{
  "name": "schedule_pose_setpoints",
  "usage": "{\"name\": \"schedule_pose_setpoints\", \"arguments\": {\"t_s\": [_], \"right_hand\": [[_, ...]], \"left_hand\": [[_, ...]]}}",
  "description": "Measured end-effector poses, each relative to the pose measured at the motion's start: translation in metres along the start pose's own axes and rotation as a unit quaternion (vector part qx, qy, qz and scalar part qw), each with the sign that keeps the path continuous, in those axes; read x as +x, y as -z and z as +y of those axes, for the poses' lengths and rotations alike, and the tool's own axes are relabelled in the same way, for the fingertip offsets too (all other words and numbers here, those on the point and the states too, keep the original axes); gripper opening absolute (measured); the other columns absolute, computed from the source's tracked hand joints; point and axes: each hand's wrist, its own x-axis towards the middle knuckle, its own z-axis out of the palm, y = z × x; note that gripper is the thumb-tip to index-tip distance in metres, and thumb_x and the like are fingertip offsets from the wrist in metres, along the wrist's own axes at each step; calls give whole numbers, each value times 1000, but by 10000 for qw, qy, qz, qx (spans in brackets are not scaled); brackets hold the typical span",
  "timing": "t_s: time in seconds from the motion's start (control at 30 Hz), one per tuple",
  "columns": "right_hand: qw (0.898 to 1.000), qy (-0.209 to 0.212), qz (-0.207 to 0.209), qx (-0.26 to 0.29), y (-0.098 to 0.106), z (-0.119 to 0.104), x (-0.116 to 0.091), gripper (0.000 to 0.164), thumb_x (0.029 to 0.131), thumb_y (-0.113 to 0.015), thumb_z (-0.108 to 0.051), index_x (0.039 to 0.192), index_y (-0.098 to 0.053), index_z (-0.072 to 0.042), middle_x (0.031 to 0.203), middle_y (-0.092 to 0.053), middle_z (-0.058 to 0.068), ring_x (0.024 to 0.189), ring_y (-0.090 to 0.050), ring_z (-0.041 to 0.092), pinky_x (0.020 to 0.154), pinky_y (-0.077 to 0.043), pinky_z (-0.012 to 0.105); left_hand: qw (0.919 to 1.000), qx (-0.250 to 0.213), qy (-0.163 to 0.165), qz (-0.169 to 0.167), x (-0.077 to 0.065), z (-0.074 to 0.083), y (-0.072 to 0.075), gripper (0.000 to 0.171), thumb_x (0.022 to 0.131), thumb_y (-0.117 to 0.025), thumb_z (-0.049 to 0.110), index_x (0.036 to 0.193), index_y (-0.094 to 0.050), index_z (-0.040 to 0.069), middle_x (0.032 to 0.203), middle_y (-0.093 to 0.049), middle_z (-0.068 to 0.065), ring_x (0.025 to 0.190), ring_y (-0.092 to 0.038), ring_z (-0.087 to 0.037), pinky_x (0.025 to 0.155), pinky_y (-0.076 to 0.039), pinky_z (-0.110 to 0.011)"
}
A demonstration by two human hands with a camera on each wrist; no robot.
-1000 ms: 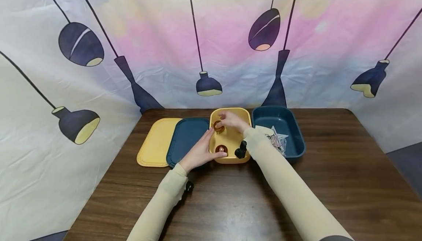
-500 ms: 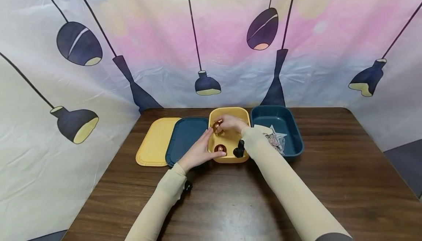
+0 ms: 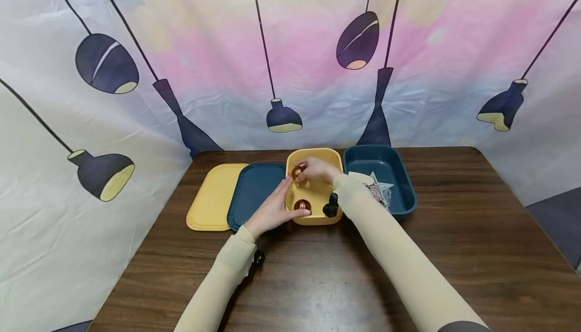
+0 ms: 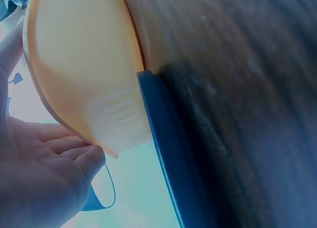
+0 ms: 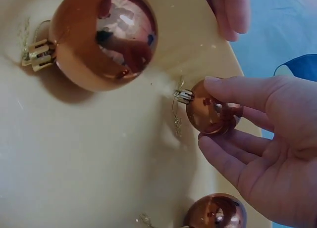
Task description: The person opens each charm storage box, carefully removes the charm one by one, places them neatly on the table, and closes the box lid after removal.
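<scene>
A shiny copper Christmas bauble with a gold cap and loop is gripped between the thumb and fingers of my right hand, inside the yellow box. Two more copper baubles lie in the box in the right wrist view: a large-looking one close to the camera and another at the bottom edge. My left hand spans the box's near left corner, its fingers along the left rim and its thumb over the front. In the left wrist view its fingertips touch the rim from outside.
A dark blue box stands just right of the yellow one, with white star ornaments inside. Left of the yellow box, a blue lid partly overlaps a yellow lid on the wooden table. A printed cloth hangs behind.
My right-hand fingers have closed on the bauble at the box's left side, where a second ago they hovered near it. The left hand stays on the rim.
</scene>
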Motion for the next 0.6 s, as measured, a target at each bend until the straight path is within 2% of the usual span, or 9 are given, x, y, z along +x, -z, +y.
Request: {"name": "schedule_pose_setpoints", "arguments": {"t_s": [0.23,0.43,0.6], "right_hand": [[9996,31,203,-178,17,-1,-8,50,85,-69,-16,132,-52,-10,127,-53,8,113,-49,22,96,-38,37],[9990,61,391,-188,37,2,-18,53,85,-69,-18,134,-50,-8,127,-52,10,112,-49,24,95,-39,40],[9982,159,574,15,61,7,-32,54,87,-67,-14,136,-46,-5,125,-52,13,111,-50,26,93,-40,40]], "left_hand": [[9999,-50,93,-9,1,1,-1,110,71,-67,64,150,-15,8,155,-10,-5,139,-8,-14,108,-20,-41],[9998,-82,185,-24,-1,2,-1,109,71,-68,64,150,-13,12,154,-9,-3,138,-7,-12,109,-19,-40],[9998,-108,184,-15,-1,1,-1,110,70,-68,65,150,-12,14,155,-9,-3,139,-8,-12,108,-20,-41]]}}
